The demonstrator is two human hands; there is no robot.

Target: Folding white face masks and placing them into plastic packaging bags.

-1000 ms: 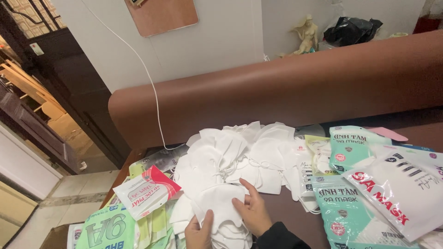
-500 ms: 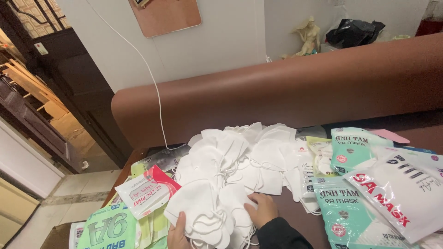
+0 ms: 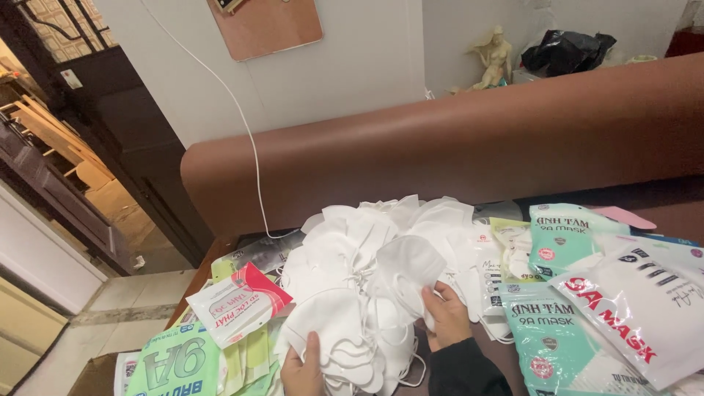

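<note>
Near left, we note green and red-white mask packets (image 3: 238, 304), partly overlapped; count unclear. Our left hand (image 3: 303, 364), cut off by the lower edge, pinches a stack of white masks (image 3: 339, 334) at near centre. The loose pile behind blurs together, uncountable. Our right hand (image 3: 447, 317) clasps one raised mask (image 3: 405, 268). Right: three teal packets (image 3: 554, 330), one large white bag (image 3: 639, 312).
</note>
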